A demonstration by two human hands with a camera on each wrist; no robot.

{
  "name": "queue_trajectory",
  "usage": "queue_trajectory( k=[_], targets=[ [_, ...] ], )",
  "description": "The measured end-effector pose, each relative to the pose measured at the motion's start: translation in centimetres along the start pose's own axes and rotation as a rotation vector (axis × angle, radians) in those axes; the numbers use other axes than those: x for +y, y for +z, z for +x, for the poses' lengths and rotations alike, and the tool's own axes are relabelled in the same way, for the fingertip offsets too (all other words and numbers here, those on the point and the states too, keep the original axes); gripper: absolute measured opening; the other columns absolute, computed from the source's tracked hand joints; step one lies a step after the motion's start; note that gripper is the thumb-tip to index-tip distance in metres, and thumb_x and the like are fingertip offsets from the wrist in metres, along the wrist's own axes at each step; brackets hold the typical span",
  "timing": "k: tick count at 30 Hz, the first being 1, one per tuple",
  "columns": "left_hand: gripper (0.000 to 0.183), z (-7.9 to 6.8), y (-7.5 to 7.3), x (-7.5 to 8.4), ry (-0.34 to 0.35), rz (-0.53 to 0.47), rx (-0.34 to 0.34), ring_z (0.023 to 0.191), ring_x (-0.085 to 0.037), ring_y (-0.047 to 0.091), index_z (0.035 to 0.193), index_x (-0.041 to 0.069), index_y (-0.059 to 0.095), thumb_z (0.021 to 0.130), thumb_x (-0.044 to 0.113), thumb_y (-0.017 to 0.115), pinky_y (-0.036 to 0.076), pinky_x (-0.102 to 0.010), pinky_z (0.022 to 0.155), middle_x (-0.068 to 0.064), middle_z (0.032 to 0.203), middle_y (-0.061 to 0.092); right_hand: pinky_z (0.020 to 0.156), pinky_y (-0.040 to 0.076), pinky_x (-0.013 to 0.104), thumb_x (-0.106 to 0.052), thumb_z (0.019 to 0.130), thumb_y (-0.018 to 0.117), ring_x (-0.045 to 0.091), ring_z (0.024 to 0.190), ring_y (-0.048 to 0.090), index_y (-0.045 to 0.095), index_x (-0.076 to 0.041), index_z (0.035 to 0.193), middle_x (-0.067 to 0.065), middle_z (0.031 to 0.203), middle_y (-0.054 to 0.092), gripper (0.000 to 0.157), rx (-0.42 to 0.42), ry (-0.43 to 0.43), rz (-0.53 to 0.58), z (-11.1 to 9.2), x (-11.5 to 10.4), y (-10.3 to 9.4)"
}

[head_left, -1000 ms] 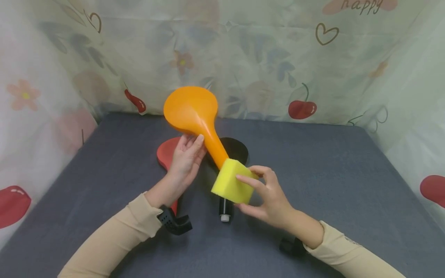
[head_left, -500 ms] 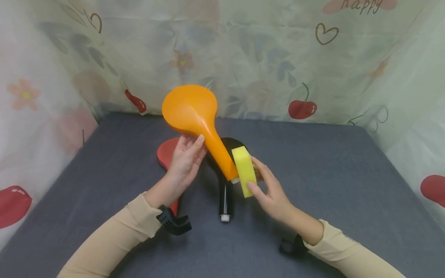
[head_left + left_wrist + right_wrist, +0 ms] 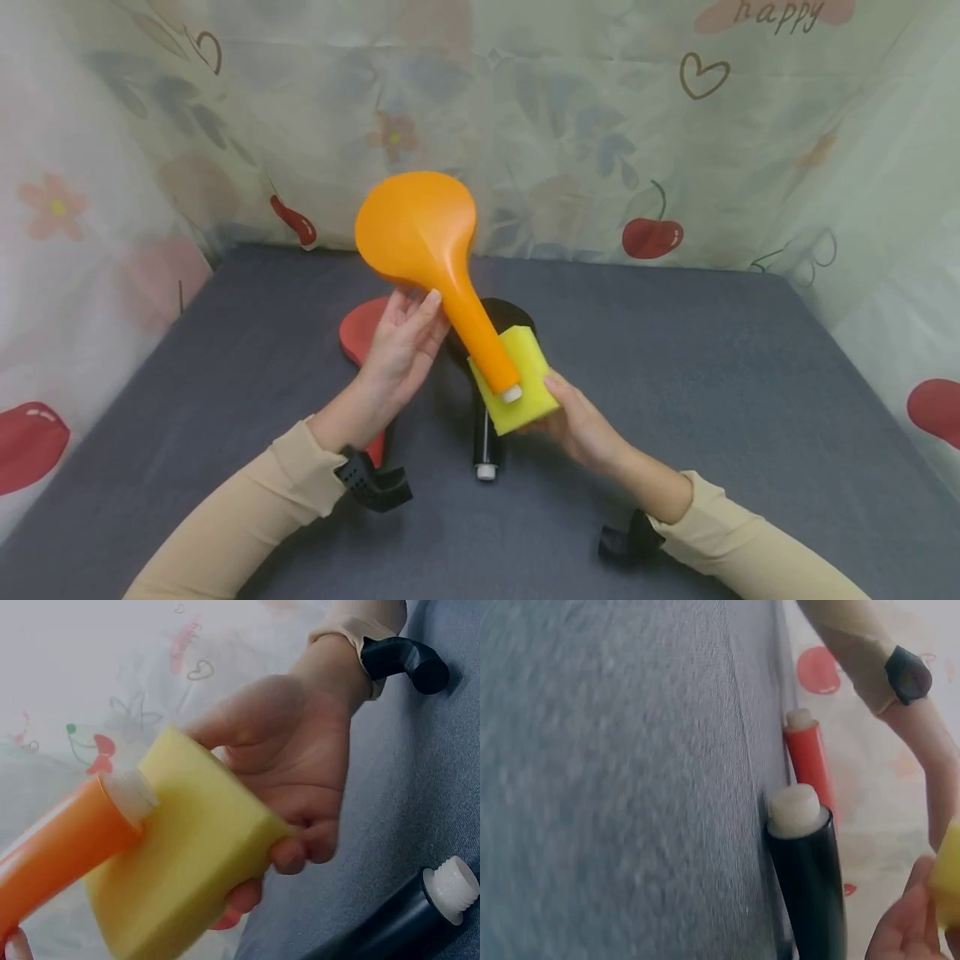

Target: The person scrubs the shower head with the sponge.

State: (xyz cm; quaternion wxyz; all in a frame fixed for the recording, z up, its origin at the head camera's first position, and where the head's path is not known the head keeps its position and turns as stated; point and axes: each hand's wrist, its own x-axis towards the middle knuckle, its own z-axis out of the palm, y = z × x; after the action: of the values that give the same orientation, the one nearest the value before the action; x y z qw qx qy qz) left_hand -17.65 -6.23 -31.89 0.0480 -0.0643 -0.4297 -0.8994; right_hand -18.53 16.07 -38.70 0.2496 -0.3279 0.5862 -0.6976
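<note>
An orange shower head (image 3: 420,221) is held up over the table, its round end at the upper left and its handle slanting down to the right. My left hand (image 3: 393,354) grips it near the neck, thumb on the near side. A white threaded connector (image 3: 129,796) sticks out of the handle's lower end. My right hand (image 3: 588,429) holds a yellow sponge (image 3: 536,392) behind that lower handle. In the left wrist view the sponge's broad face lies right at the handle end, with the right hand's fingertips (image 3: 289,855) curled over its edge.
A black shower head (image 3: 487,442) lies on the dark grey table (image 3: 675,358) below the sponge. Left of it lies a red shower head (image 3: 362,327), partly hidden by my left arm. A patterned curtain (image 3: 540,125) stands around the back and sides.
The sponge has gone from in front of the handle's lower end, past its right side, to behind it. The orange shower head has risen slightly; the left hand stays nearly still.
</note>
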Motion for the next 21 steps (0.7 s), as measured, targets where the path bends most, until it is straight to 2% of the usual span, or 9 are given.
queue_trajectory(
  k=[4, 10, 15, 18, 21],
  targets=[
    [0.034, -0.06, 0.2, 0.12, 0.012, -0.022, -0.041, 0.1, -0.007, 0.059, 0.127, 0.02, 0.041, 0.097, 0.005, 0.043, 0.049, -0.019, 0.092, 0.002, 0.122, 0.05, 0.081, 0.048, 0.028, -0.03, 0.103, 0.018, 0.007, 0.094, 0.057, 0.042, -0.024, 0.125, -0.01, 0.108, 0.058, 0.033, -0.121, 0.076, 0.154, -0.11, 0.15, 0.02],
    [0.029, -0.04, 0.44, 0.28, 0.055, -0.025, -0.066, 0.098, -0.006, 0.059, 0.122, 0.021, 0.043, 0.097, 0.007, 0.045, 0.049, -0.018, 0.091, 0.004, 0.115, 0.054, 0.076, 0.048, 0.026, -0.03, 0.102, 0.017, 0.01, 0.088, 0.059, 0.047, -0.022, 0.122, -0.004, 0.103, 0.06, 0.037, -0.262, 0.126, 0.304, -0.17, 0.38, -0.04],
    [0.027, 0.1, 0.34, 0.39, 0.081, -0.029, -0.053, 0.095, -0.007, 0.059, 0.119, 0.021, 0.044, 0.095, 0.008, 0.048, 0.05, -0.018, 0.089, 0.004, 0.111, 0.056, 0.077, 0.05, 0.025, -0.036, 0.101, 0.017, 0.011, 0.094, 0.062, 0.047, -0.02, 0.123, -0.002, 0.107, 0.063, 0.04, -0.374, 0.167, 0.409, -0.14, 0.4, -0.24],
    [0.029, 0.13, 0.26, 0.47, 0.086, -0.039, -0.053, 0.095, -0.007, 0.06, 0.12, 0.021, 0.043, 0.094, 0.009, 0.051, 0.051, -0.018, 0.089, 0.004, 0.111, 0.056, 0.079, 0.049, 0.026, -0.034, 0.102, 0.015, 0.011, 0.095, 0.061, 0.046, -0.019, 0.124, -0.003, 0.108, 0.062, 0.041, -0.382, 0.155, 0.413, -0.21, 0.34, -0.39],
    [0.031, 0.16, 0.18, 0.52, 0.085, -0.05, -0.048, 0.094, -0.007, 0.06, 0.121, 0.02, 0.043, 0.093, 0.01, 0.052, 0.051, -0.019, 0.088, 0.004, 0.111, 0.056, 0.081, 0.049, 0.028, -0.03, 0.102, 0.013, 0.011, 0.095, 0.059, 0.044, -0.022, 0.126, -0.005, 0.108, 0.06, 0.04, -0.295, 0.133, 0.369, -0.36, 0.05, -0.49]
  ],
)
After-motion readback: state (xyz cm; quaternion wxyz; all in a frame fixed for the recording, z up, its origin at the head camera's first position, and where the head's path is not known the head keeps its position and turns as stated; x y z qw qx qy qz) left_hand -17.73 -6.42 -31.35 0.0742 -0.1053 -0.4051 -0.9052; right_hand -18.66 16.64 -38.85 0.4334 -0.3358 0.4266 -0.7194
